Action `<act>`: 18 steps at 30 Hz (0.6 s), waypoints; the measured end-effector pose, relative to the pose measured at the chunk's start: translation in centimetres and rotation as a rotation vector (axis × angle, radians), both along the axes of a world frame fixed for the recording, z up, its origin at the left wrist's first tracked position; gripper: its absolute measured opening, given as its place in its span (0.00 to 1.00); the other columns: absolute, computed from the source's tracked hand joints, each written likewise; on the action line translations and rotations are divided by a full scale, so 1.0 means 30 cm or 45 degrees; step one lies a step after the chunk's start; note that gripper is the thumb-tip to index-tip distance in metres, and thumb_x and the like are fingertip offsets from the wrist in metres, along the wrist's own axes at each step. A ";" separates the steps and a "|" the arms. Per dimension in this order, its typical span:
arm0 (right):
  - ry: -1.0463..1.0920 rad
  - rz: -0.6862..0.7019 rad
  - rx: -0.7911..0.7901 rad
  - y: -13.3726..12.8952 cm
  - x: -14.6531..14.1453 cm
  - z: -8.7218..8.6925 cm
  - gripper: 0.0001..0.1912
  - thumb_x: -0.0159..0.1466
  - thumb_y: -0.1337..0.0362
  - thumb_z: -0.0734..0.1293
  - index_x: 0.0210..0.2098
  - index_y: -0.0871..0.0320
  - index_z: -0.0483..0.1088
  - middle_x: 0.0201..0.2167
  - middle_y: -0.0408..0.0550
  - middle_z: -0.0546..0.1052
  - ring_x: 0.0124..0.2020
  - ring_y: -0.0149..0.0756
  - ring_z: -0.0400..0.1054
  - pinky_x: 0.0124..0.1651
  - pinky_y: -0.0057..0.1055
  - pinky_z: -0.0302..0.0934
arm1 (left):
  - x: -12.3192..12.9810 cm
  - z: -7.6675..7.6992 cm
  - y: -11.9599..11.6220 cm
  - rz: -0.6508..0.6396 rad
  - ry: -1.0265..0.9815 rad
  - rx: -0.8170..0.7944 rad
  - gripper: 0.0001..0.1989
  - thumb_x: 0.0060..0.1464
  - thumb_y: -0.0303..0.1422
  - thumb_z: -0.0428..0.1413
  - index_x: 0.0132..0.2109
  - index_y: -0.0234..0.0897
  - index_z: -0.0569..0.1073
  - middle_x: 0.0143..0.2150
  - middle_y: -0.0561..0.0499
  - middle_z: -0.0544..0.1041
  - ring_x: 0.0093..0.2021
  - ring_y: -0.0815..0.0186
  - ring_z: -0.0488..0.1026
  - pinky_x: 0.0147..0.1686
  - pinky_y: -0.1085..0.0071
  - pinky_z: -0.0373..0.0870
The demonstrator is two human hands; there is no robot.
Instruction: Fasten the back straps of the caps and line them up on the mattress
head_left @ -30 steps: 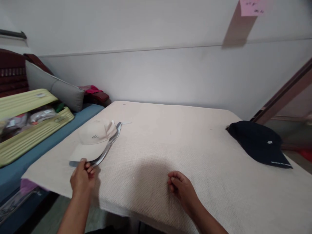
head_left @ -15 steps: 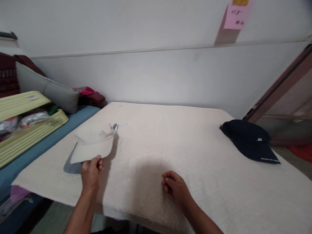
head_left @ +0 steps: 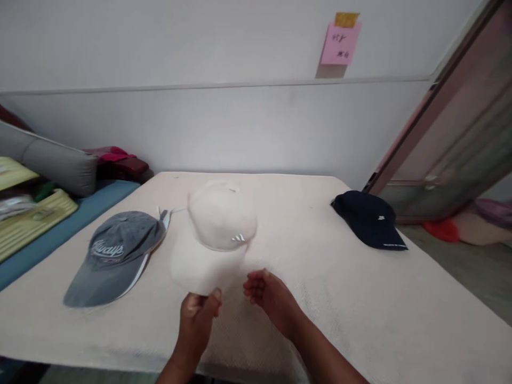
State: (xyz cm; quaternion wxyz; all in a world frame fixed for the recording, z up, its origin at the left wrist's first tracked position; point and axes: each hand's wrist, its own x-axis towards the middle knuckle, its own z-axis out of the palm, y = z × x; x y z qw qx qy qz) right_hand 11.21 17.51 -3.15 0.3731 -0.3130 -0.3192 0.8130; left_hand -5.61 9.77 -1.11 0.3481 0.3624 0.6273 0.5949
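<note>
Swung rightward off the grey-blue fabric cap point(head_left: 120, 234), the cream cloth baseball cap point(head_left: 222, 218) in our head view is over the pale cloth-covered counter point(head_left: 360, 298), its brim point(head_left: 204, 269) pinched by our left hand point(head_left: 198, 317), our right hand point(head_left: 276, 304) loosely half-curled nearby.

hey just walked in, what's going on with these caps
A person has the cream cap by the edge of its brim in the left hand, in front of them at the table. The right hand is half-curled close to the brim; whether it touches is hard to tell. A grey cap lies on the table to the left, and a navy cap sits over to the right, with neither hand on them.
</note>
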 end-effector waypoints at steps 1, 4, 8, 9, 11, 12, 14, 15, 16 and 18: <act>0.073 -0.012 -0.029 0.016 0.018 0.022 0.23 0.57 0.45 0.64 0.36 0.60 0.71 0.33 0.52 0.76 0.35 0.36 0.70 0.39 0.32 0.59 | 0.027 -0.010 -0.010 -0.073 -0.023 -0.026 0.12 0.46 0.35 0.60 0.19 0.39 0.69 0.16 0.54 0.65 0.20 0.66 0.62 0.22 0.71 0.58; 0.233 -0.129 -0.027 0.071 0.084 0.070 0.20 0.57 0.46 0.63 0.38 0.56 0.72 0.38 0.51 0.76 0.41 0.40 0.68 0.44 0.35 0.60 | 0.087 -0.048 -0.035 -0.265 -0.068 -0.055 0.11 0.46 0.37 0.61 0.21 0.40 0.71 0.17 0.53 0.66 0.20 0.66 0.60 0.22 0.70 0.57; 0.236 -0.359 -0.083 0.124 0.175 0.084 0.12 0.54 0.56 0.66 0.35 0.56 0.73 0.37 0.48 0.77 0.41 0.40 0.68 0.44 0.34 0.61 | 0.139 -0.098 -0.042 -0.574 -0.120 -0.178 0.08 0.45 0.38 0.62 0.26 0.39 0.75 0.22 0.49 0.73 0.26 0.62 0.68 0.27 0.69 0.64; 0.224 -0.371 -0.094 0.128 0.193 0.085 0.11 0.52 0.58 0.67 0.33 0.56 0.73 0.36 0.48 0.77 0.39 0.40 0.69 0.42 0.34 0.62 | 0.144 -0.105 -0.039 -0.643 -0.151 -0.207 0.08 0.43 0.38 0.63 0.30 0.39 0.77 0.27 0.47 0.76 0.31 0.58 0.71 0.32 0.67 0.66; 0.215 -0.358 -0.084 0.126 0.218 0.090 0.12 0.50 0.59 0.68 0.33 0.57 0.73 0.34 0.48 0.78 0.38 0.42 0.69 0.40 0.35 0.63 | 0.139 -0.103 -0.028 -0.721 -0.267 -0.261 0.17 0.37 0.37 0.67 0.38 0.39 0.78 0.37 0.43 0.79 0.43 0.52 0.72 0.44 0.62 0.66; 0.212 -0.342 -0.075 0.120 0.226 0.094 0.13 0.49 0.58 0.68 0.33 0.57 0.73 0.33 0.49 0.78 0.38 0.43 0.70 0.39 0.36 0.63 | 0.128 -0.095 -0.021 -0.710 -0.359 -0.281 0.21 0.35 0.38 0.67 0.40 0.39 0.78 0.40 0.42 0.79 0.47 0.50 0.71 0.47 0.60 0.65; 0.188 -0.277 -0.072 0.101 0.232 0.104 0.15 0.50 0.55 0.68 0.33 0.57 0.73 0.29 0.49 0.77 0.37 0.44 0.70 0.36 0.36 0.64 | 0.091 -0.065 -0.005 -0.594 -0.597 -0.297 0.22 0.35 0.44 0.66 0.40 0.39 0.78 0.37 0.43 0.80 0.47 0.48 0.72 0.45 0.58 0.68; 0.167 -0.236 -0.069 0.090 0.232 0.109 0.16 0.51 0.53 0.67 0.34 0.56 0.73 0.27 0.49 0.76 0.36 0.44 0.70 0.35 0.36 0.64 | 0.069 -0.045 0.003 -0.509 -0.728 -0.277 0.23 0.36 0.47 0.64 0.39 0.40 0.78 0.35 0.43 0.80 0.45 0.48 0.73 0.43 0.58 0.69; 0.141 -0.195 -0.057 0.077 0.230 0.112 0.17 0.52 0.51 0.67 0.35 0.56 0.73 0.26 0.49 0.76 0.35 0.44 0.70 0.35 0.36 0.63 | 0.046 -0.025 0.011 -0.429 -0.844 -0.249 0.24 0.35 0.50 0.63 0.37 0.39 0.78 0.32 0.44 0.80 0.43 0.48 0.74 0.41 0.58 0.71; 0.081 -0.098 -0.004 0.052 0.223 0.112 0.17 0.53 0.51 0.67 0.36 0.55 0.73 0.27 0.48 0.76 0.34 0.42 0.70 0.34 0.34 0.63 | 0.004 0.012 0.024 -0.286 -1.004 -0.201 0.23 0.33 0.51 0.63 0.34 0.39 0.78 0.27 0.45 0.79 0.39 0.48 0.76 0.36 0.58 0.73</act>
